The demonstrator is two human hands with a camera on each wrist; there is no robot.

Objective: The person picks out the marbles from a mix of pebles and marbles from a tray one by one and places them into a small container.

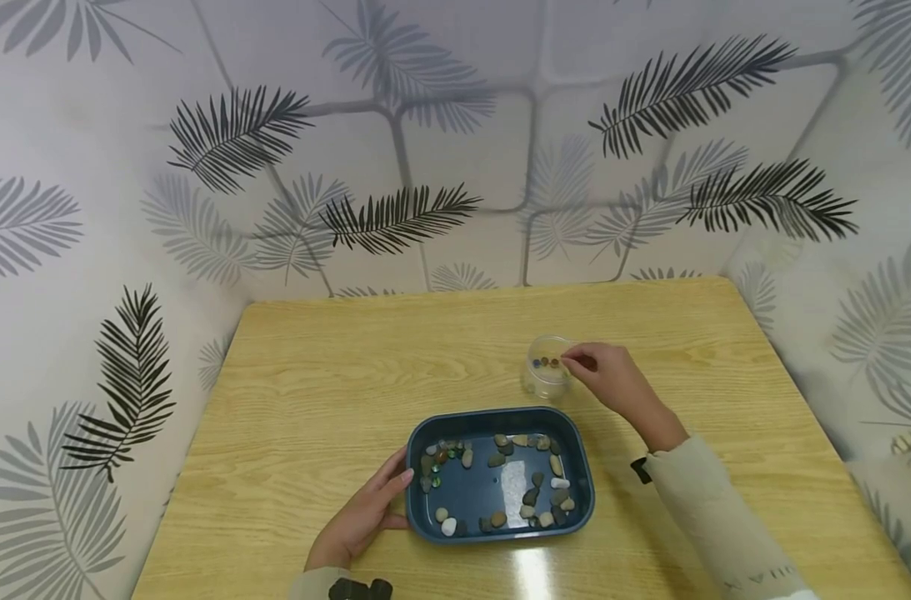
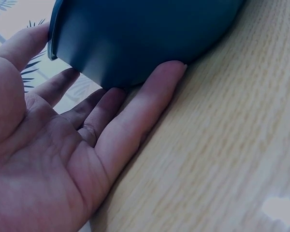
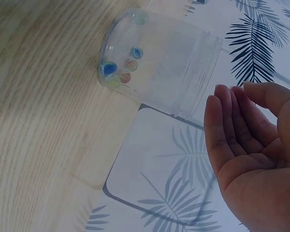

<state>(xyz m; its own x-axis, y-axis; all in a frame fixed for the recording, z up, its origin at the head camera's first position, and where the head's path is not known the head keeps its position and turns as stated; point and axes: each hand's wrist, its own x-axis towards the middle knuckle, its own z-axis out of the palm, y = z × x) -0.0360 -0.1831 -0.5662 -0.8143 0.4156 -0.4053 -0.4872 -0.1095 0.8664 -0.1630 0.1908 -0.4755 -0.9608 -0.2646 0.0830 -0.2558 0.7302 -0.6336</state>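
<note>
Right hand at the marble jar's mouth, left hand on the pebble tray

The step in hand appears to be passing small pieces between the clear plastic jar (image 1: pixel 548 387) and the dark blue tray (image 1: pixel 479 487). From the tray's middle, the jar stands upright at one o'clock, just beyond the rim, with several glass marbles (image 3: pixel 109 68) at its bottom. The right hand (image 1: pixel 603 375) is at the jar's three o'clock, beside its mouth, thumb and fingertips drawn together; whether anything is pinched between them I cannot tell. The left hand (image 1: pixel 365 512) loosely holds the tray at nine o'clock, thumb over the rim and longer fingers against the outer wall.

Inside the tray, pebbles (image 1: pixel 496 460) lie mostly along the walls, with green marbles (image 1: pixel 436 481) near ten o'clock; the middle of the floor is mostly bare.

The next move probably calls for the fingertips to go over the jar's lip without tipping its light wall. Only a narrow strip of wooden tabletop (image 1: pixel 297 417) separates jar and tray. Roomier wood spreads towards ten o'clock, while the far edge at twelve, against the leaf-patterned wall (image 1: pixel 485 150), lies well beyond the jar.
</note>
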